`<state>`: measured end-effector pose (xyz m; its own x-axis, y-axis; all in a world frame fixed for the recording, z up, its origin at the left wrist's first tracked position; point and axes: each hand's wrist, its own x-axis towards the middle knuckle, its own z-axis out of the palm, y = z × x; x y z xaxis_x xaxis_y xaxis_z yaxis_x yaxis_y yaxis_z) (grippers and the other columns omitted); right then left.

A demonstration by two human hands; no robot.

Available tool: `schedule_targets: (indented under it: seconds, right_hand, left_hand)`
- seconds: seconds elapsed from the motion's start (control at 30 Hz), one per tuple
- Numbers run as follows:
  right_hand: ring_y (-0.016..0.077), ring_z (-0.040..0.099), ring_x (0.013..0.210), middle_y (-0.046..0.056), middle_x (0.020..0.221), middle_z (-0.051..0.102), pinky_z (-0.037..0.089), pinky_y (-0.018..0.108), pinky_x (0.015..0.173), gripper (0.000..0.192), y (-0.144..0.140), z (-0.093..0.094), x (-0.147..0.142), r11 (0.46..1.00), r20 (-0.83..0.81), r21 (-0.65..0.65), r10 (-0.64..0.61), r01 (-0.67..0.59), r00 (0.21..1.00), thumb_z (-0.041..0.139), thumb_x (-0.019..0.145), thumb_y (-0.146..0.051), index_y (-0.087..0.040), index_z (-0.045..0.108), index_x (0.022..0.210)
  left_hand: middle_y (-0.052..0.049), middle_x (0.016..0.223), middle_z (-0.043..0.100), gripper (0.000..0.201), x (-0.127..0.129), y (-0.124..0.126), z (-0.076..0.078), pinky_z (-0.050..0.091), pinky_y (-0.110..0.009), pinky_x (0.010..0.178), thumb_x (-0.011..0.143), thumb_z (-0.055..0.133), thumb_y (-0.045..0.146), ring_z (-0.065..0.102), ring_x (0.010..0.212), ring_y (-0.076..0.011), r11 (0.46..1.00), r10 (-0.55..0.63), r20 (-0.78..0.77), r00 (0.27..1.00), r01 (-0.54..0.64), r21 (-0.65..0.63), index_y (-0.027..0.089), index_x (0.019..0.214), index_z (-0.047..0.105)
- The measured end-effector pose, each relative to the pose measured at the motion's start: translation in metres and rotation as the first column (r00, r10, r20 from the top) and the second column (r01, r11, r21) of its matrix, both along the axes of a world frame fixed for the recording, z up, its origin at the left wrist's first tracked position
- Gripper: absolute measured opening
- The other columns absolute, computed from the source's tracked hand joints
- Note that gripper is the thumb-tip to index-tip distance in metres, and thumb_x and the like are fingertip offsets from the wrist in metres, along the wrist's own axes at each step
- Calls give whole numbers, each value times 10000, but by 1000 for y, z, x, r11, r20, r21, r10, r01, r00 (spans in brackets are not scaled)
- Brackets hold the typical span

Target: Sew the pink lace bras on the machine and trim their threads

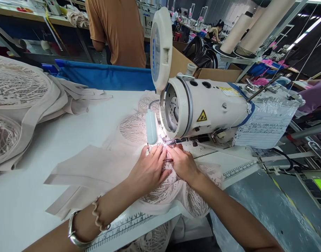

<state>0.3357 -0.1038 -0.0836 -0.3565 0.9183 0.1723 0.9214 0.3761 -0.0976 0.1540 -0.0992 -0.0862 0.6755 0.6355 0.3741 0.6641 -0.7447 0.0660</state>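
Both the left hand [150, 171] and right hand [182, 162] lie palm-down, slightly curled fingers close together on lace fabric [162, 194] at the sewing machine [210, 105], any pinch hidden, a black bag [202, 54] showing above a cardboard box [220, 74].

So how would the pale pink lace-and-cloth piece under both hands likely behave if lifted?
The pale pink lace-and-cloth piece would probably droop, since it bunches in soft folds below the left hand and right hand. It looks light for its size, being thin and full of gaps. Those openwork strands might snag.
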Motion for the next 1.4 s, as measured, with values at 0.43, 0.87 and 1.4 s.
schedule_targets:
  seconds: [0.43,0.87,1.4]
  right_hand:
    - [217,716,870,108,1004,753,529,270,770,431,3,3,-3,1000,3,-6,-24,24,1000,459,914,-52,-144,673,1276]
    - [191,669,923,78,1086,670,513,267,807,318,-4,7,20,997,-272,-24,66,-76,960,468,958,-96,-209,640,1201]
    - [201,623,744,71,843,684,449,286,654,227,23,6,4,998,-62,48,50,-47,997,491,976,-170,-191,680,852]
  left_hand:
    - [-260,1375,610,563,0,-1,0,397,-565,1003,1020,417,440,582,1217,-385,999,22,-14,1000,-22,36,12,1346,582]
    - [-233,1469,527,514,-2,-12,3,382,-589,1119,891,582,247,481,1365,-432,980,-191,-214,958,172,-103,84,1378,552]
    - [-97,1300,650,528,-36,41,14,502,-450,973,833,405,-77,596,1193,-257,908,-302,158,940,334,-255,222,1141,713]
